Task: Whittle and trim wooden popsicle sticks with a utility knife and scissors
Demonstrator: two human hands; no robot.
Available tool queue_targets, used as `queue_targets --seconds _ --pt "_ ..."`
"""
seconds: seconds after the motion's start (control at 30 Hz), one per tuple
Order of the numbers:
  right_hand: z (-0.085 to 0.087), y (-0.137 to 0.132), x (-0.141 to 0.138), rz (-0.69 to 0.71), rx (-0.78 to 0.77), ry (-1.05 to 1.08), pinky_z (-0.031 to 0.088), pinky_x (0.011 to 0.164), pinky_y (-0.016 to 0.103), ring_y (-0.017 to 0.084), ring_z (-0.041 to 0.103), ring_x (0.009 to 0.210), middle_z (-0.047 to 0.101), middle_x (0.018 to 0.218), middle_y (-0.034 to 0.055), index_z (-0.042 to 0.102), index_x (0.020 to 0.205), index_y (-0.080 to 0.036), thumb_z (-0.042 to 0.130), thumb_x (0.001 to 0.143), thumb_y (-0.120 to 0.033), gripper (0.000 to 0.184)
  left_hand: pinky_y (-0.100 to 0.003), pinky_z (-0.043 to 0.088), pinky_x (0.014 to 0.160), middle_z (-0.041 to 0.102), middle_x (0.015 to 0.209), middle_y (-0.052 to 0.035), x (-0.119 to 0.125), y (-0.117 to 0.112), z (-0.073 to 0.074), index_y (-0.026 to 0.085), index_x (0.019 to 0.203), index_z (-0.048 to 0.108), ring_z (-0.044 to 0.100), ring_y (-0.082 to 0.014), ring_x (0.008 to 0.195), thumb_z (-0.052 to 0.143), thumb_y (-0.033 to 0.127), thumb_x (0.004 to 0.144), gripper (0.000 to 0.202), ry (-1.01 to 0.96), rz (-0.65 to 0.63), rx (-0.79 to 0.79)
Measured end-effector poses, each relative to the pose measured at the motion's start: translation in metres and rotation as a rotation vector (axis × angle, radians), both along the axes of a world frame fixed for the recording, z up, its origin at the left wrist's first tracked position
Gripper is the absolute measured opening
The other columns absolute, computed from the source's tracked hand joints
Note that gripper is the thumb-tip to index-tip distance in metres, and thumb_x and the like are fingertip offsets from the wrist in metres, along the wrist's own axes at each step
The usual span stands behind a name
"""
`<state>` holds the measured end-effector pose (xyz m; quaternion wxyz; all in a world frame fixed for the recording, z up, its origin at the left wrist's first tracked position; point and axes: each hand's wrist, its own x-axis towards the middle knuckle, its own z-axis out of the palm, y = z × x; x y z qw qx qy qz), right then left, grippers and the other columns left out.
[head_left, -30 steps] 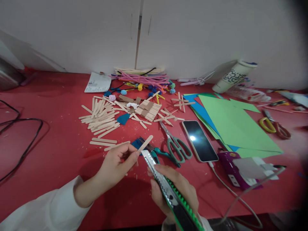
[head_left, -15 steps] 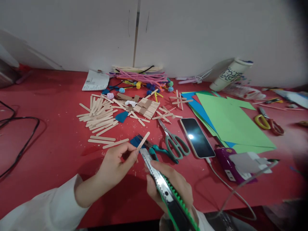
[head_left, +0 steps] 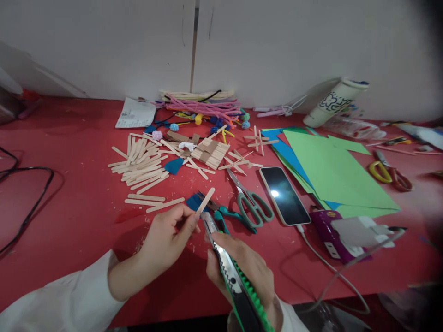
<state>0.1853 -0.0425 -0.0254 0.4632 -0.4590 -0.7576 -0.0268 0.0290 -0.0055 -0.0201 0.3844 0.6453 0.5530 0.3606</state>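
Between thumb and fingers, my left hand pinches a wooden craft stick, its free end pointing up and right. My right hand is wrapped round a green and black utility knife. The knife's tip is close to the lower part of the stick, near my left fingertips; whether it touches I cannot tell. Just beyond the hands lie teal-handled pliers, partly hidden by the stick and knife, and grey-handled scissors. Two loose craft sticks rest left of the stick I hold.
On the red table lie a pile of craft sticks, a panel of joined sticks, pink pipe cleaners, a phone on a cable, green paper, a purple power adapter and a tumbler.
The knife and my right hand have shifted slightly left, close to the stick. My left hand keeps its pinch. The whole view has moved a little.
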Motion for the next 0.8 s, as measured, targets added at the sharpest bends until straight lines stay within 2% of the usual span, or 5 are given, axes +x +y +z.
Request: queue_targets --seconds 0.3,0.53,0.7,0.8 --pt "0.0034 -0.0024 -0.0009 -0.014 0.016 0.046 0.060 0.062 0.020 0.016 0.071 0.061 0.072 0.072 0.0041 0.057 0.099 -0.018 0.057 0.079 -0.015 0.021 -0.018 0.042 0.051 0.061 0.057 0.0034 0.0012 -0.0010 0.0031 0.019 0.063 0.054 0.055 -0.0082 0.051 0.048 0.027 0.086 0.025 0.036 0.010 0.045" --pt "0.0017 -0.0030 0.0012 -0.001 0.007 0.058 0.060 0.059 0.024 0.017 0.071 0.062 0.073 0.073 0.0026 0.056 0.107 -0.022 0.056 0.079 -0.017 0.028 -0.018 0.042 0.045 0.060 0.055 0.0027 -0.0005 0.0001 0.0006 0.018 0.063 0.054 0.054 -0.0082 0.046 0.048 0.030 0.085 0.026 -0.065 0.030 -0.080" --pt "0.0014 -0.0029 -0.0008 -0.040 -0.011 0.059 0.060 0.061 0.023 0.016 0.071 0.063 0.072 0.075 0.0025 0.057 0.103 -0.022 0.057 0.079 -0.015 0.024 -0.017 0.043 0.044 0.060 0.054 0.0037 0.0005 -0.0002 -0.0005 0.018 0.063 0.053 0.053 -0.0071 0.045 0.050 0.030 0.084 0.024 -0.104 0.041 -0.112" --pt "0.0010 -0.0014 -0.0015 -0.006 0.019 0.065 0.060 0.061 0.021 0.015 0.070 0.061 0.072 0.072 0.0025 0.057 0.100 -0.020 0.057 0.078 -0.014 0.023 -0.016 0.043 0.044 0.059 0.053 0.0040 0.0016 -0.0012 0.0013 0.018 0.062 0.052 0.053 -0.0067 0.045 0.050 0.030 0.084 0.025 -0.091 0.031 -0.100"
